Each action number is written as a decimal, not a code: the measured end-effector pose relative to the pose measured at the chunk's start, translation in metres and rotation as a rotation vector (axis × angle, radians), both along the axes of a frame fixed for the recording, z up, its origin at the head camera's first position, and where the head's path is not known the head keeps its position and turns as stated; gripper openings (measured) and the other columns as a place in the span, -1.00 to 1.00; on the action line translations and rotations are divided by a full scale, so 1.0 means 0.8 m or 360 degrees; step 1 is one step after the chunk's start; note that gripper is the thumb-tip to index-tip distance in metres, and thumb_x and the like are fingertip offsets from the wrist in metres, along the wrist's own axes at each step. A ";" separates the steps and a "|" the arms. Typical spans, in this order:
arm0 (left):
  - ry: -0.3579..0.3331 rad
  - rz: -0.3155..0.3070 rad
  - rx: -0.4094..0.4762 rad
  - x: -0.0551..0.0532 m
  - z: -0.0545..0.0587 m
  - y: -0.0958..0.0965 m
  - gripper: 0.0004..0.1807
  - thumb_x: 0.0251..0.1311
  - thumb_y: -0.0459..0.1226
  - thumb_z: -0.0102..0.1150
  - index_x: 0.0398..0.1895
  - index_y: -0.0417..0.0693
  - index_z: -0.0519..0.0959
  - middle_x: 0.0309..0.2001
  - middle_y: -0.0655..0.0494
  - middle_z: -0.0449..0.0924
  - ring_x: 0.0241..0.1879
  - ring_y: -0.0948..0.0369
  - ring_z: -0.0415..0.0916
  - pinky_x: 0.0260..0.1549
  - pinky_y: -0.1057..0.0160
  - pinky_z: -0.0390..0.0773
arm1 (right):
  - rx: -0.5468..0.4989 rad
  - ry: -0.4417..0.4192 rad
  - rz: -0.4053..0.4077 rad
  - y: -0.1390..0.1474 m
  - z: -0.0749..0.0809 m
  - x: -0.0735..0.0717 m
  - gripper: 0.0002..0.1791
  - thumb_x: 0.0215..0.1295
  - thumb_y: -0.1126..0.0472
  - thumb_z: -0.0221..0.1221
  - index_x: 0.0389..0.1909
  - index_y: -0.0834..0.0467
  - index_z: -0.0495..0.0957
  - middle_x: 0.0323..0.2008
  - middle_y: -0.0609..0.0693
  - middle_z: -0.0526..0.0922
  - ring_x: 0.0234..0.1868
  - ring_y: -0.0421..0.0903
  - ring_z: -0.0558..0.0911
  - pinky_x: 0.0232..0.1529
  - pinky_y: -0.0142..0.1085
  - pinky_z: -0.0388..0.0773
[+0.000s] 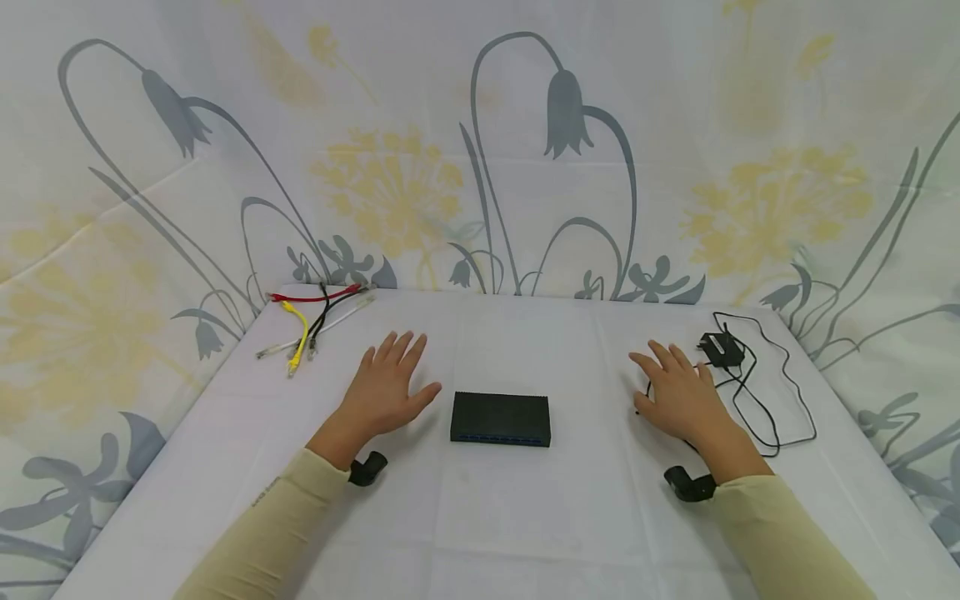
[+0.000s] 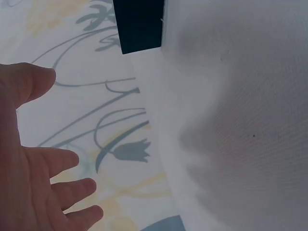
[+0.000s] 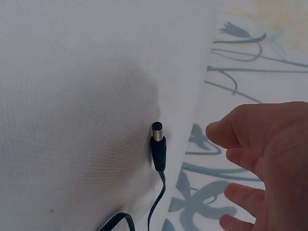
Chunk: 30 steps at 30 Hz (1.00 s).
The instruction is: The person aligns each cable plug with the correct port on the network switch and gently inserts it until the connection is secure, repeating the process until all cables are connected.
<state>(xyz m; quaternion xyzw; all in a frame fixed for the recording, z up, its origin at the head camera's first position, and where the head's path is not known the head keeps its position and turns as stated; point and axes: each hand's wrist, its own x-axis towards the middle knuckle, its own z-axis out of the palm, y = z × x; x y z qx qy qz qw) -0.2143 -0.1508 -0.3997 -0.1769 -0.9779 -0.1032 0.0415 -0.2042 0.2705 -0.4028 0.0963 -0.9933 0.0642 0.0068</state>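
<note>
A flat black network switch with a row of blue ports along its front lies mid-table, between the two hands. To its left, my left hand is spread with straight fingers and holds nothing; the wrist view shows the same hand with the dark end of the switch beyond it. My right hand hovers by the power adapter, its fingers extended and free. In the right wrist view a barrel plug on the adapter's thin cord lies on the cloth, apart from the fingers.
Several short network cables, one red, one yellow, others black or white, lie crossed at the back left. The adapter's black cord loops over the right side. A flower-patterned curtain rises behind the white-covered table.
</note>
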 end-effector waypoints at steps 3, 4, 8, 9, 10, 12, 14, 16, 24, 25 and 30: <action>0.0005 -0.0036 0.0024 0.001 -0.004 0.003 -0.18 0.32 0.15 -0.06 0.52 -0.06 0.07 0.50 -0.15 0.08 0.50 -0.15 -0.07 0.38 -0.27 0.01 | 0.0016 -0.0004 0.0001 0.001 -0.002 0.000 -0.35 0.29 0.10 0.09 0.40 0.14 0.25 0.46 0.31 0.08 0.45 0.38 0.03 0.25 0.47 -0.04; -0.0004 -0.0045 0.0037 0.001 -0.005 0.004 -0.18 0.32 0.15 -0.05 0.52 -0.05 0.07 0.50 -0.14 0.08 0.50 -0.15 -0.06 0.38 -0.26 0.02 | 0.0019 -0.0002 0.0004 0.002 -0.003 0.001 -0.36 0.29 0.11 0.09 0.39 0.14 0.26 0.46 0.31 0.08 0.44 0.39 0.04 0.24 0.47 -0.02; -0.0081 -0.0117 0.0147 0.002 -0.008 0.009 -0.19 0.33 0.12 -0.03 0.52 -0.06 0.07 0.50 -0.13 0.06 0.50 -0.14 -0.06 0.40 -0.21 0.05 | 0.0026 0.0004 0.0016 0.003 -0.008 0.000 -0.38 0.26 0.17 0.11 0.36 0.16 0.30 0.44 0.32 0.11 0.43 0.39 0.07 0.23 0.46 0.02; -0.0107 -0.0140 0.0183 0.003 -0.008 0.011 -0.19 0.33 0.11 -0.02 0.52 -0.07 0.07 0.50 -0.13 0.06 0.50 -0.14 -0.06 0.40 -0.20 0.06 | 0.0026 0.0006 0.0017 0.004 -0.009 0.000 -0.39 0.26 0.18 0.11 0.36 0.16 0.31 0.44 0.32 0.12 0.43 0.39 0.08 0.23 0.46 0.03; -0.0139 -0.0155 0.0214 0.004 -0.008 0.012 -0.19 0.34 0.11 -0.01 0.52 -0.06 0.06 0.51 -0.13 0.05 0.51 -0.13 -0.07 0.40 -0.18 0.06 | 0.0026 0.0005 0.0021 0.005 -0.010 0.000 -0.40 0.26 0.18 0.12 0.35 0.16 0.32 0.44 0.32 0.13 0.42 0.39 0.09 0.22 0.46 0.04; -0.0194 -0.0183 0.0270 0.005 -0.007 0.015 -0.20 0.34 0.09 -0.01 0.53 -0.06 0.05 0.51 -0.12 0.03 0.51 -0.13 -0.08 0.41 -0.17 0.05 | 0.0017 -0.0006 0.0032 0.006 -0.013 -0.001 -0.41 0.26 0.18 0.13 0.33 0.16 0.34 0.43 0.31 0.14 0.42 0.39 0.10 0.22 0.46 0.06; -0.0235 -0.0201 0.0305 0.007 -0.006 0.018 -0.20 0.35 0.09 -0.01 0.53 -0.04 0.05 0.52 -0.11 0.02 0.51 -0.12 -0.09 0.41 -0.16 0.05 | 0.0006 -0.0008 0.0045 0.007 -0.016 -0.003 -0.42 0.25 0.19 0.13 0.32 0.16 0.36 0.43 0.31 0.15 0.41 0.39 0.12 0.21 0.46 0.07; -0.0284 -0.0217 0.0354 0.008 -0.005 0.020 -0.19 0.35 0.10 0.00 0.53 -0.03 0.04 0.52 -0.10 0.01 0.52 -0.11 -0.11 0.41 -0.16 0.05 | -0.0011 -0.0008 0.0059 0.009 -0.019 -0.004 -0.44 0.25 0.20 0.14 0.29 0.17 0.39 0.42 0.31 0.17 0.41 0.39 0.14 0.20 0.46 0.09; -0.0451 -0.0221 0.0462 0.012 -0.010 0.027 -0.18 0.34 0.09 0.02 0.55 0.05 -0.02 0.55 -0.01 -0.08 0.54 -0.03 -0.15 0.41 -0.14 0.09 | -0.0046 0.0002 0.0087 0.010 -0.022 -0.002 -0.63 0.19 0.39 0.08 0.04 0.17 0.56 0.38 0.33 0.25 0.37 0.41 0.20 0.18 0.43 0.16; -0.0461 -0.0220 0.0467 0.012 -0.011 0.028 -0.17 0.34 0.10 0.02 0.55 0.06 -0.02 0.55 0.00 -0.08 0.54 -0.02 -0.14 0.41 -0.13 0.10 | -0.0049 0.0001 0.0088 0.010 -0.022 -0.001 -0.64 0.19 0.40 0.08 0.01 0.17 0.57 0.37 0.33 0.26 0.37 0.41 0.21 0.18 0.43 0.16; -0.0469 -0.0235 0.0490 0.012 -0.015 0.032 -0.17 0.32 0.08 0.07 0.55 0.05 0.00 0.54 -0.02 -0.05 0.52 -0.02 -0.04 0.39 -0.12 0.14 | -0.0044 0.0004 0.0091 0.009 -0.023 -0.001 -0.70 0.18 0.42 0.10 -0.08 0.14 0.60 0.33 0.33 0.32 0.35 0.39 0.25 0.18 0.39 0.21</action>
